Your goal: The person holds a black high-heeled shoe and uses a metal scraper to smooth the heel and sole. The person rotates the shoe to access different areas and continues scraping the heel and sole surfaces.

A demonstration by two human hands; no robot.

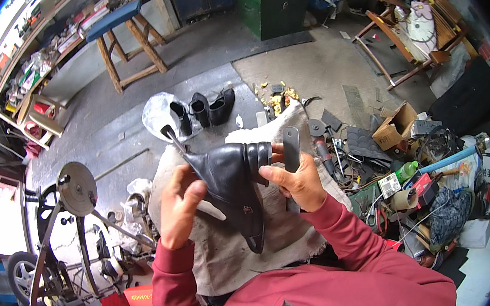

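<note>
Black ankle boot (233,182) is up in both hands over the lap, sole side turned toward the person, toe pointing down and the ribbed cuff sticking out toward the right hand. Left hand (179,204) is wrapped around the heel end, fingers curled onto the leather, and a thin heel (171,139) pokes up just above that hand. Right hand (298,178) is closed around the cuff side, and it's also pinching a flat grey strip (290,147) that stands upright just behind its fingers. Can't tell what that strip is made of.

Under both hands there's a rough beige cloth (227,259) spread over the knees. Beyond the left hand, out on the concrete, three more black shoes (202,109) sit on a clear plastic bag. Off past the right hand there's a heap of tools and scraps, with a cardboard box (396,125) and a roll of tape (403,199) in it. Out to the side of the left hand stands a metal machine with a round wheel (77,189). Further beyond the left hand is a wooden stool with a blue top (115,19).
</note>
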